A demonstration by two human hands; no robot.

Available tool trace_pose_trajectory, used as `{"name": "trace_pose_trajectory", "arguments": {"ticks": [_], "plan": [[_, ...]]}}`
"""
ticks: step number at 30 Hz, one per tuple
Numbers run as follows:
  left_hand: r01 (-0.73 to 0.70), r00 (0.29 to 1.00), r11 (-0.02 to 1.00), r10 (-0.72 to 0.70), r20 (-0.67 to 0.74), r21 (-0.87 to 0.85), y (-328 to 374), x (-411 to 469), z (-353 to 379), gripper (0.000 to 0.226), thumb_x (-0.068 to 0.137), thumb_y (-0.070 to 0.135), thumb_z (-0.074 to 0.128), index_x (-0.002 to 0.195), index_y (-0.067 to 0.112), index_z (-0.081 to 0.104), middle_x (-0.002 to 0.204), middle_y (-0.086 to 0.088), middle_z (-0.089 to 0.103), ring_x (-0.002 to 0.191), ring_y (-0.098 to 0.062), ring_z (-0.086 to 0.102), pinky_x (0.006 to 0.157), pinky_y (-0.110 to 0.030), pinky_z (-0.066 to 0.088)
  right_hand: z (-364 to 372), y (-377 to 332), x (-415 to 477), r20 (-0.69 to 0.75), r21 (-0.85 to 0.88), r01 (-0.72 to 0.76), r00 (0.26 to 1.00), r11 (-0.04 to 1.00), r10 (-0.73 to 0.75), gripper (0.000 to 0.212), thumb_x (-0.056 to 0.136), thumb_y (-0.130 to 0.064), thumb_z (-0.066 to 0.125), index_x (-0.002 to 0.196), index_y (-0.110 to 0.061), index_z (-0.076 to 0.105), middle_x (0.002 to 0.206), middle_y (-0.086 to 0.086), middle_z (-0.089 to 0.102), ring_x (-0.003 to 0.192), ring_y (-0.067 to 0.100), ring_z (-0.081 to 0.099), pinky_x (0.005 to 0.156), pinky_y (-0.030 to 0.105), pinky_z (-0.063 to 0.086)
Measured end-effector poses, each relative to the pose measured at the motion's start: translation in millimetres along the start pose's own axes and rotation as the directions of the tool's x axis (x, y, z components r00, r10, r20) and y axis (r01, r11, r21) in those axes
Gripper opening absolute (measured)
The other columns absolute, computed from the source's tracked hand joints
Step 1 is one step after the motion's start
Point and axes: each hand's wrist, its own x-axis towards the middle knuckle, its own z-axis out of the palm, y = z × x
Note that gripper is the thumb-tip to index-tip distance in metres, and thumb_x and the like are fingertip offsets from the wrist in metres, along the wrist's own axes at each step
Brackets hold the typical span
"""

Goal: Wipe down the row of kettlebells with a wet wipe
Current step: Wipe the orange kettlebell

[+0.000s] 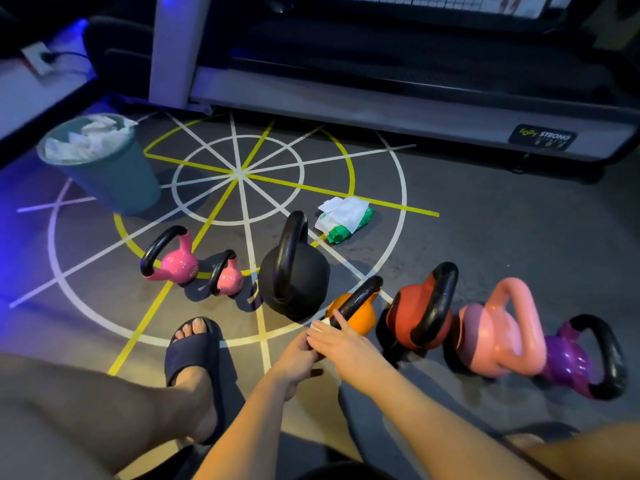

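Kettlebells [294, 278] line a marked grey floor [485, 244] beside a machine [381, 102].

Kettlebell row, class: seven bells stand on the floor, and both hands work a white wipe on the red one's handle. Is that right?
Not quite. In the head view the left hand and right hand work the white wipe on the handle of the orange kettlebell, not the red kettlebell beside it. The rest stands.
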Motion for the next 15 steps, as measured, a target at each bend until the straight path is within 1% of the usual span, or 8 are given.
{"name": "trace_pose_trajectory", "arguments": {"ticks": [2, 3, 5, 7, 9, 11, 13, 15], "plan": [[-0.018, 1.000, 0.999, 0.018, -0.004, -0.028, -1.5, -3.2, -5.5, 0.045, 0.101, 0.020, 0.060, 0.139, 0.039, 0.043, 0.133, 0.004, 0.062, 0.118, -0.011, 0.060, 0.102, -0.043, 0.050, 1.2, 1.0, -6.2, -0.049, -0.011, -0.020, 0.999, 1.000, 0.019, 0.082, 0.069, 0.014, 0.070, 0.145, -0.008, 0.048, 0.155, 0.010, 0.042, 0.148, 0.025, 0.030, 0.120, 0.048, 0.004], [-0.035, 0.999, 0.997, 0.033, -0.022, -0.065, 0.2, -4.8, -6.2, 0.052, 0.101, 0.020, 0.061, 0.141, 0.042, 0.038, 0.132, 0.004, 0.063, 0.117, -0.011, 0.061, 0.099, -0.040, 0.051, -2.6, 1.8, -7.8, -0.073, 0.033, -0.044, 0.996, 0.999, 0.046, 0.085, 0.072, 0.015, 0.067, 0.149, -0.009, 0.042, 0.159, 0.008, 0.035, 0.150, 0.024, 0.023, 0.122, 0.048, 0.006], [-0.081, 0.990, 0.987, 0.064, -0.126, -0.136, 5.8, -5.7, -2.7, 0.054, 0.101, 0.014, 0.059, 0.139, 0.046, 0.038, 0.125, 0.003, 0.067, 0.111, -0.013, 0.066, 0.090, -0.036, 0.054, -15.4, 3.2, -5.5, -0.074, 0.142, -0.141, 0.986, 0.980, 0.153, 0.088, 0.084, 0.015, 0.052, 0.158, -0.019, 0.019, 0.166, 0.000, 0.014, 0.153, 0.017, 0.002, 0.125, 0.046, 0.011], [-0.149, 0.961, 0.976, 0.104, -0.256, -0.161, 12.3, -4.4, 4.6, 0.043, 0.101, 0.012, 0.050, 0.129, 0.043, 0.053, 0.115, 0.001, 0.071, 0.101, -0.020, 0.071, 0.087, -0.040, 0.057, -28.2, 5.9, -1.6, 0.010, 0.235, -0.310, 0.948, 0.921, 0.317, 0.094, 0.093, 0.011, 0.042, 0.158, -0.036, -0.006, 0.167, -0.007, 0.002, 0.152, 0.016, -0.008, 0.123, 0.044, 0.022], [-0.230, 0.922, 0.971, 0.196, -0.335, -0.065, 14.4, -2.0, 13.5, 0.033, 0.103, 0.025, 0.045, 0.123, 0.048, 0.056, 0.114, 0.005, 0.070, 0.101, -0.018, 0.070, 0.091, -0.044, 0.057, -42.2, 5.8, -0.1, 0.112, 0.284, -0.381, 0.924, 0.880, 0.365, 0.101, 0.096, 0.006, 0.040, 0.147, -0.050, -0.026, 0.167, -0.007, 0.001, 0.153, 0.019, -0.009, 0.117, 0.042, 0.035], [-0.296, 0.894, 0.949, 0.315, -0.318, 0.108, 12.5, -2.5, 22.0, 0.023, 0.106, 0.046, 0.041, 0.123, 0.058, 0.050, 0.113, 0.020, 0.067, 0.105, -0.001, 0.063, 0.091, -0.035, 0.053, -50.2, 7.9, -2.5, 0.154, 0.337, -0.364, 0.931, 0.868, 0.331, 0.106, 0.096, 0.001, 0.043, 0.137, -0.058, -0.036, 0.167, -0.007, 0.003, 0.153, 0.019, -0.009, 0.116, 0.043, 0.036], [-0.345, 0.864, 0.921, 0.387, -0.321, 0.181, 10.4, -2.3, 28.5, 0.026, 0.106, 0.051, 0.039, 0.129, 0.053, 0.050, 0.107, 0.029, 0.066, 0.101, 0.010, 0.060, 0.088, -0.026, 0.052, -58.4, 9.0, -6.3, 0.184, 0.409, -0.360, 0.932, 0.838, 0.311, 0.107, 0.094, -0.006, 0.049, 0.140, -0.056, -0.034, 0.167, -0.005, 0.009, 0.154, 0.022, 0.002, 0.110, 0.039, 0.042], [-0.366, 0.840, 0.893, 0.438, -0.319, 0.262, 7.5, -0.4, 31.9, 0.022, 0.105, 0.044, 0.047, 0.125, 0.048, 0.055, 0.103, 0.025, 0.068, 0.097, 0.010, 0.062, 0.085, -0.025, 0.053, -63.3, 12.9, -7.0, 0.174, 0.472, -0.363, 0.932, 0.803, 0.318, 0.103, 0.092, -0.011, 0.052, 0.148, -0.051, -0.025, 0.167, -0.007, 0.006, 0.142, 0.026, 0.038, 0.088, 0.029, 0.047]]}}
